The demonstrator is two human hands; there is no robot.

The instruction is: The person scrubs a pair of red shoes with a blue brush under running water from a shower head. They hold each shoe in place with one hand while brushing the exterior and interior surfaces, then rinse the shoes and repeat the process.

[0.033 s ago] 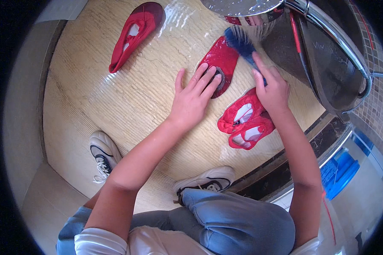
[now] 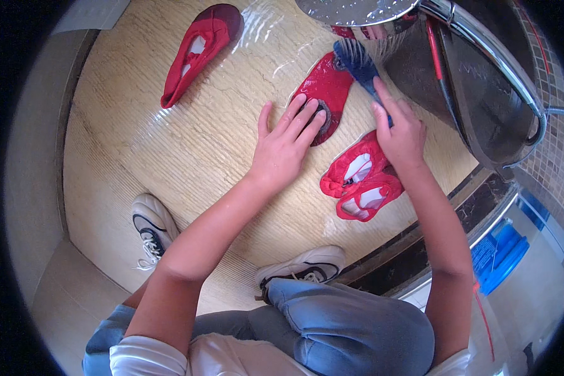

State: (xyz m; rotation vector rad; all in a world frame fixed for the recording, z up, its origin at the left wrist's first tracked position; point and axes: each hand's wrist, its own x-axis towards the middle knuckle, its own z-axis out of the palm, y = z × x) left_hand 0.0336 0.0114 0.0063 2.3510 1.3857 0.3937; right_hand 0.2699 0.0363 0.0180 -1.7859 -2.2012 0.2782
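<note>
A wet red cloth slipper (image 2: 328, 78) lies on the floor, with a dark patch at its nearer end. My left hand (image 2: 285, 141) rests on that end with its fingers spread, pressing on the slipper rather than gripping it. My right hand (image 2: 400, 128) is closed around the handle of a blue scrub brush (image 2: 361, 67). The brush's bristle end is at the slipper's far end, under falling water. Two more red slippers (image 2: 363, 172) lie together beside my right forearm. Another red slipper (image 2: 200, 50) with a darker toe lies apart at the far left.
A chrome shower head (image 2: 357, 9) with a curved handle (image 2: 492, 53) hangs at the top, spraying water. Behind it stands a dark panel (image 2: 420, 81). My sneakers (image 2: 150, 229) are on the wet floor (image 2: 194, 163). A blue plastic item (image 2: 501, 254) is at the right.
The brush has shifted slightly right and toward me at the slipper's far end. My left hand and the slippers stay nearly where they were.
</note>
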